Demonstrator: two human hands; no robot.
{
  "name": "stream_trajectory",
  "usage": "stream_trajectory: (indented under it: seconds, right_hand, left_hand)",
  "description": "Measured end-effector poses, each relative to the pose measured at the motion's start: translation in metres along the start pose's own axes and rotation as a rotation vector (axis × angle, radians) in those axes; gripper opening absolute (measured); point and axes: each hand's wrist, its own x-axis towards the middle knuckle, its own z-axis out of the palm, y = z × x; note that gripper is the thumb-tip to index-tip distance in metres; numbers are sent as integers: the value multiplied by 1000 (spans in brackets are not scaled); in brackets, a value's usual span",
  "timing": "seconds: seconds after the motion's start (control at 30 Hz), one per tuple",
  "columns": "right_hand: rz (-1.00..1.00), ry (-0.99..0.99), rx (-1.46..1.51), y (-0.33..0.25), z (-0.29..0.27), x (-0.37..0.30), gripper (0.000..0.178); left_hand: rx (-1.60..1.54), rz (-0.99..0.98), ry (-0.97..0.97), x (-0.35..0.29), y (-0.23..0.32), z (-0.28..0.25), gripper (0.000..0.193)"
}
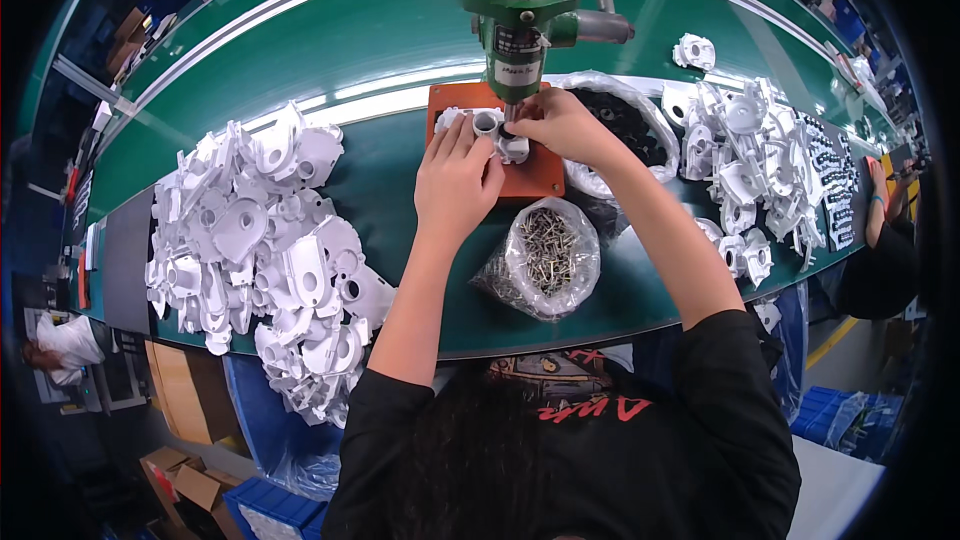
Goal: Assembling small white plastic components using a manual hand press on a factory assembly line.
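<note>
A white plastic housing [486, 124] with round openings lies on the orange base [545, 178] of a green press [516, 40]. My left hand [455, 175] holds the housing from its left and near side, fingers laid over it and thumb at its near edge. Close under the press's ram [512, 112], my right hand [560, 125] has thumb and forefinger bent together at the housing's right-hand opening. Something dark shows at that opening; what the fingertips pinch is too small to make out.
A large heap of white housings [240, 230] covers the left side, with another heap [745, 150] at the right. Clear bags hold metal screws or pins [548, 252] and black parts [615, 125]. A lone white housing [694, 52] lies far right. Another person's arm [877, 205] shows at the right edge.
</note>
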Motion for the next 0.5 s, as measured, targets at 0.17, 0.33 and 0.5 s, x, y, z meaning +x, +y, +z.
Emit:
stream_trajectory:
  seconds: [0.17,0.33,0.5]
  right_hand:
    - [-7,-8,-13,1,-1,-2,24]
    - [-33,21,-116,5,3,-1,25]
    - [-81,135,-293,-6,11,-15,24]
  left_hand:
    - [4,7,8,0,1,0,15]
    - [5,2,0,0,1,0,16]
    - [5,3,3,0,0,1,16]
